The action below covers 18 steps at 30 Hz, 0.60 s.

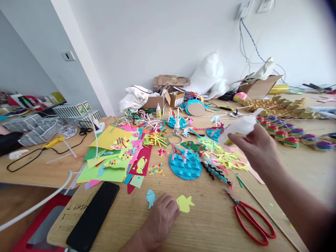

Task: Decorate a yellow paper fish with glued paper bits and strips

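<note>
My right hand (262, 148) is raised at the right, gripping a translucent white squeeze bottle (243, 126) whose narrow tip points up and to the right. Low in the middle, my left hand (161, 218) rests on the table with its fingers curled. Its fingertips hold the edge of a yellow paper fish (185, 203). Just left of those fingers lies a blue paper fish (151, 198). Beyond them is a round blue woven piece (185, 167) with a decorated fish on it. Red-handled scissors (252, 224) lie below my right forearm.
A black phone (93, 217) lies at the front left, near a white cable (52, 194). Coloured paper sheets (110, 136) with decorated fish are stacked behind it. A thin wooden stick (267, 211) runs beside the scissors. Painted egg-carton pieces (290, 141) and cardboard boxes (154, 102) stand farther back.
</note>
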{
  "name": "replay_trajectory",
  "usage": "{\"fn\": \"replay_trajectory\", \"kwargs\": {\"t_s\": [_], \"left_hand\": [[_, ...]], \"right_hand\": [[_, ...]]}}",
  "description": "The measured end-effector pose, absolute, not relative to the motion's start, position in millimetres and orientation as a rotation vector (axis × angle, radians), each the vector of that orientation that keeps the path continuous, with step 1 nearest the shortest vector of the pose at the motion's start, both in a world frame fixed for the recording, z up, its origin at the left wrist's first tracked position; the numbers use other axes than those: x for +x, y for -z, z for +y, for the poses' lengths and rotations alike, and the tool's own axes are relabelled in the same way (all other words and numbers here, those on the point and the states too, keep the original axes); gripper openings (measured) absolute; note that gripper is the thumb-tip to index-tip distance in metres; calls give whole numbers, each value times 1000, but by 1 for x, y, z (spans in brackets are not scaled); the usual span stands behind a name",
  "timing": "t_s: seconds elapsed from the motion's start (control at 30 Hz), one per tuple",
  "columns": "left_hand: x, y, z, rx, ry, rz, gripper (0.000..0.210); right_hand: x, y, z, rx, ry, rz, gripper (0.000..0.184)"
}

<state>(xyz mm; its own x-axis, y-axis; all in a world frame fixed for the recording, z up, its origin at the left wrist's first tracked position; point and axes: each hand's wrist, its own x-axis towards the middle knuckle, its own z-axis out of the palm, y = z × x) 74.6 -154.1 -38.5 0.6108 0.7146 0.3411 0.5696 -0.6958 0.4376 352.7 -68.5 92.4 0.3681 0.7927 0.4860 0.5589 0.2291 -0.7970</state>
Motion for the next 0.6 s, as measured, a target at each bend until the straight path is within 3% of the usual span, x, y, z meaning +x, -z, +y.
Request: {"fn": "replay_trajectory", "kwargs": {"t_s": [0.17, 0.27, 0.4, 0.6], "left_hand": [[67, 14, -152, 2258, -818, 1038, 25], [69, -4, -152, 1831, -855, 963, 17], [78, -19, -153, 1357, -804, 644, 52], [81, -25, -154, 984, -693, 483, 52]], "right_hand": [[325, -78, -152, -1467, -628, -1340, 30], [302, -53, -178, -1331, -906, -1293, 39], [261, -30, -189, -1223, -1221, -1208, 46], [228, -29, -193, -1194, -1387, -1192, 48]]}}
